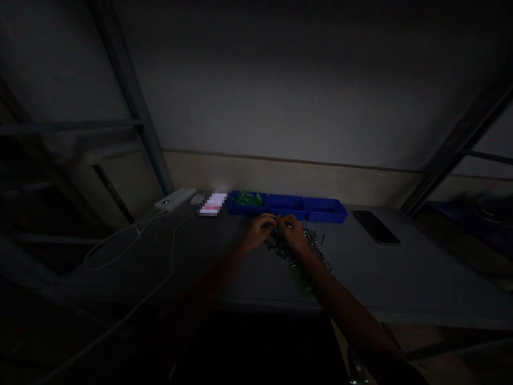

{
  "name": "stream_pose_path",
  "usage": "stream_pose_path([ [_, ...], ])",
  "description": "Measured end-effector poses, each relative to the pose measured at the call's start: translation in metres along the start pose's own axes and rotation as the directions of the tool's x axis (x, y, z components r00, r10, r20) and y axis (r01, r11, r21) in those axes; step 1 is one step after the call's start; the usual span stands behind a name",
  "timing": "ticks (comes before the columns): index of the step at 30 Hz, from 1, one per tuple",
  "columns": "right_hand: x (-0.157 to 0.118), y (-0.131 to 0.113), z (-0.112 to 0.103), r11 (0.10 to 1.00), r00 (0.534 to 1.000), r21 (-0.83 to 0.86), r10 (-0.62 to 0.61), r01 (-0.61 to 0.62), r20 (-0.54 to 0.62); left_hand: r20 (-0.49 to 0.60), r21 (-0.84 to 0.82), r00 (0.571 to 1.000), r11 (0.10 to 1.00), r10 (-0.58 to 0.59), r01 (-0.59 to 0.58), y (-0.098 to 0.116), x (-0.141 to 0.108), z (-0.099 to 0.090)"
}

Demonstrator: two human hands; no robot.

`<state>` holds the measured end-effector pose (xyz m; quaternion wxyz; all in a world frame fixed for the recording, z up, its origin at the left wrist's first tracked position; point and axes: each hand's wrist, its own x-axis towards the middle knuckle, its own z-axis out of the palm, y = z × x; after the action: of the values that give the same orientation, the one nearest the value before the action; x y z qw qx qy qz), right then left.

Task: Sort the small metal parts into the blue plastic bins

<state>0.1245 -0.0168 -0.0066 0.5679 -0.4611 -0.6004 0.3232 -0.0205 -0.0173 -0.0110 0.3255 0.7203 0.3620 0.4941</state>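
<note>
In dim light, my left hand [259,232] and my right hand [292,233] meet fingertip to fingertip above the table. The fingers of both are pinched together around something too small and dark to name. Under and beside my right hand lies a pile of small metal pieces [316,241]. Some green material [300,279] shows at the pile's near side, partly behind my right forearm. Just beyond the hands stands a row of blue trays [326,209]; the left one holds a green bundle [248,199], while the middle and right ones show bare bottoms.
A dark phone [377,227] lies on the grey table [224,270] at the right. Left of the trays are a lit screen [213,204] and a white power bank [176,199]. A white cable [172,256] runs over the table's left side. Metal posts stand at both sides.
</note>
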Motion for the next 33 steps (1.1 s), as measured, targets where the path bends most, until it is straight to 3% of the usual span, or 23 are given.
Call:
stream_pose_path([
  [3,0.000,0.002,0.001,0.996,0.998,0.069,0.053,-0.051,-0.028,0.028,-0.092,0.998,0.994,-0.061,0.063,0.001,-0.003,0.002],
  [7,-0.001,0.007,0.001,0.963,0.986,0.256,0.116,-0.082,-0.121,0.096,-0.131,0.995,0.990,-0.041,0.054,0.008,-0.007,0.005],
  [9,0.001,0.009,-0.002,0.962,0.984,0.263,0.117,-0.079,-0.133,0.100,-0.124,0.994,0.991,-0.038,0.050,0.011,-0.007,0.003],
  [14,0.033,0.000,-0.003,0.997,0.992,0.071,0.003,0.006,-0.123,-0.138,0.022,0.977,0.985,-0.164,0.168,0.007,0.000,-0.018],
  [17,0.060,-0.012,0.013,0.978,0.980,-0.053,-0.198,0.199,0.031,-0.184,0.107,0.964,0.971,-0.190,0.212,0.001,0.002,-0.032],
  [19,0.073,-0.017,0.029,0.942,0.938,-0.111,-0.295,0.318,0.184,-0.132,0.153,0.974,0.967,-0.185,0.204,-0.001,0.000,-0.035],
  [22,0.084,-0.014,0.051,0.899,0.879,-0.159,-0.338,0.407,0.337,-0.019,0.207,0.981,0.959,-0.192,0.192,0.000,-0.005,-0.028],
  [27,0.093,0.003,0.069,0.893,0.873,-0.207,-0.303,0.401,0.384,0.131,0.253,0.970,0.953,-0.206,0.168,0.007,-0.013,-0.011],
  [33,0.095,0.006,0.066,0.811,0.820,-0.304,-0.330,0.499,0.467,0.197,0.305,0.967,0.948,-0.161,0.096,0.021,-0.016,-0.012],
])
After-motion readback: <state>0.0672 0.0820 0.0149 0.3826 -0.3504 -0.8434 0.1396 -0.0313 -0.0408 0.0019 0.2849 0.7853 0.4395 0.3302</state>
